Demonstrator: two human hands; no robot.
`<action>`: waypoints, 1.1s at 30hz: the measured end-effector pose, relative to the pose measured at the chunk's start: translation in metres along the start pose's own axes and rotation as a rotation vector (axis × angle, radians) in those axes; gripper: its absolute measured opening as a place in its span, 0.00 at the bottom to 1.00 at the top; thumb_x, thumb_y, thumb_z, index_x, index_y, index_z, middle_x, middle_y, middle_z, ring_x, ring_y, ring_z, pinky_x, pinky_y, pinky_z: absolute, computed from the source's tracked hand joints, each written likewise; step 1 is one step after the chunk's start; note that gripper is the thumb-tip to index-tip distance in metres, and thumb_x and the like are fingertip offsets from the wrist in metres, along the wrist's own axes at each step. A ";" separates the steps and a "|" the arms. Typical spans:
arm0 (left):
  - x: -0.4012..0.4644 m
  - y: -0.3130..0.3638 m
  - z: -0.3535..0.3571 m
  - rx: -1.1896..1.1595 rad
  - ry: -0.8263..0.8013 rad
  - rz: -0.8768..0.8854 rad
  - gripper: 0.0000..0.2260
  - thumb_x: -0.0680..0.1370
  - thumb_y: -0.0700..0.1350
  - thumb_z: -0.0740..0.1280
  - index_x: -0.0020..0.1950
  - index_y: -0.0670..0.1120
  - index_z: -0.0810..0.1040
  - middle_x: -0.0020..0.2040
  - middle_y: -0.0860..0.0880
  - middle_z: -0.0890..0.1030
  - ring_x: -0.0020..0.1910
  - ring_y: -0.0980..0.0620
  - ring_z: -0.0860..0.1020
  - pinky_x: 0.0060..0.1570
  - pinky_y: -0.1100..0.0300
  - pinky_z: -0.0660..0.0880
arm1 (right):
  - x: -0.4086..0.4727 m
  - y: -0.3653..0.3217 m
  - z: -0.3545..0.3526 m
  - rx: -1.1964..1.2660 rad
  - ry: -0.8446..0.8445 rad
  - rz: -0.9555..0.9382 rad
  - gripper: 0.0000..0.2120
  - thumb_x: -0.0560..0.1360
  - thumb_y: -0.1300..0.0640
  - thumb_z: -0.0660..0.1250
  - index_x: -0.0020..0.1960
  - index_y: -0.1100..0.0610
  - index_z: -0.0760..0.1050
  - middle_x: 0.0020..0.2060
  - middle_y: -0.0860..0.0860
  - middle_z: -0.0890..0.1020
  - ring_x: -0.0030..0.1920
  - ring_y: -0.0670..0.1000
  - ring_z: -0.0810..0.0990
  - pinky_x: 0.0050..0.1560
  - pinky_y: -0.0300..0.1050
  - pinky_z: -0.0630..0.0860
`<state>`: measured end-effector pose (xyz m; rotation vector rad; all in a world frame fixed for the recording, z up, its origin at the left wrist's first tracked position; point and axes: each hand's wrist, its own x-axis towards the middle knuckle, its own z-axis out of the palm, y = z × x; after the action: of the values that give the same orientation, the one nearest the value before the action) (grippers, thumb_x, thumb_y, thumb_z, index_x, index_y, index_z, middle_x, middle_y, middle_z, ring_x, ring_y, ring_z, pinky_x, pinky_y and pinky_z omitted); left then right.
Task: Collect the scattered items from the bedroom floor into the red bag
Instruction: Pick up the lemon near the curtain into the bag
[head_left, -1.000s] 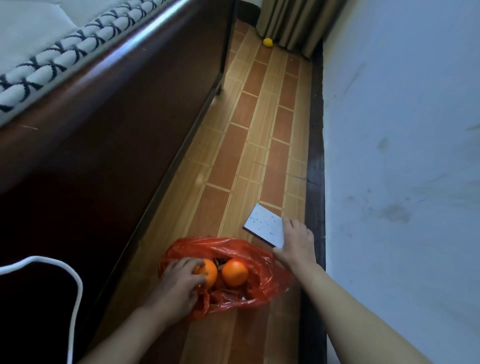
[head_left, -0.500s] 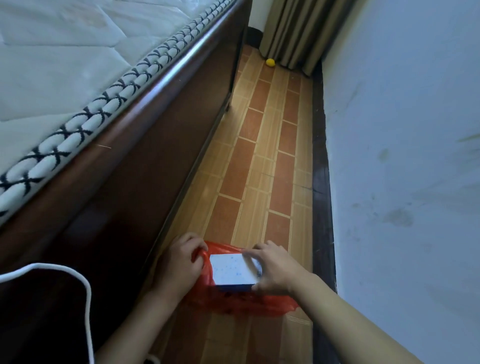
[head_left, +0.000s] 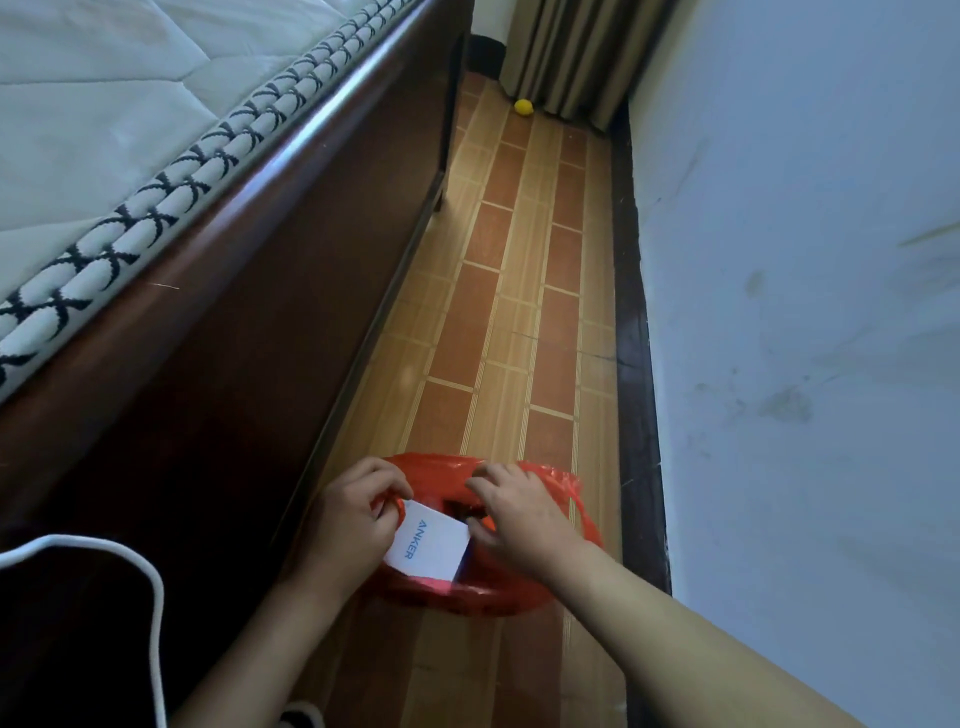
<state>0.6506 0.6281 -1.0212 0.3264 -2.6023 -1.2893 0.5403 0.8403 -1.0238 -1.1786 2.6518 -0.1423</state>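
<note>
Two hands pinch the thin red bag (head_left: 524, 597) rim on the floor: left hand (head_left: 350, 525), right hand (head_left: 519, 514). Inside lies a stiff, probably light white box (head_left: 428, 545); best gripped by its edges.

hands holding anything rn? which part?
Both hold the red bag by its rim: left hand pinches the near-left edge, right hand the far edge. The white Anker box sits inside, ungripped.

Both bare forearms reach forward and down, converging on the red bag (head_left: 545, 480); the left hand (head_left: 349, 514) curls its fingers on the bag's left edge, and the right hand (head_left: 511, 512) pinches the far rim, knuckles up
</note>
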 end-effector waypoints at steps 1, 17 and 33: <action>-0.002 0.003 0.000 0.000 -0.017 -0.019 0.13 0.74 0.30 0.74 0.44 0.50 0.83 0.49 0.61 0.79 0.53 0.62 0.79 0.49 0.71 0.76 | -0.004 0.008 -0.001 -0.067 0.035 0.011 0.23 0.76 0.49 0.68 0.69 0.55 0.76 0.65 0.53 0.77 0.65 0.56 0.75 0.63 0.52 0.75; 0.006 0.018 -0.006 -0.069 0.019 -0.125 0.09 0.78 0.41 0.75 0.56 0.52 0.86 0.51 0.57 0.85 0.49 0.62 0.82 0.42 0.68 0.81 | -0.027 0.036 -0.053 0.032 -0.046 0.736 0.07 0.75 0.52 0.67 0.51 0.54 0.77 0.46 0.50 0.82 0.46 0.56 0.82 0.47 0.50 0.81; 0.032 0.095 -0.046 -0.301 0.073 -0.014 0.11 0.80 0.37 0.71 0.52 0.53 0.86 0.43 0.55 0.86 0.44 0.54 0.85 0.45 0.52 0.84 | -0.054 -0.024 -0.138 0.626 0.536 0.489 0.07 0.77 0.58 0.68 0.44 0.51 0.83 0.36 0.45 0.83 0.39 0.46 0.81 0.39 0.37 0.76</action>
<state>0.6240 0.6405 -0.9153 0.3314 -2.3051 -1.6127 0.5573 0.8633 -0.8760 -0.3018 2.8668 -1.2300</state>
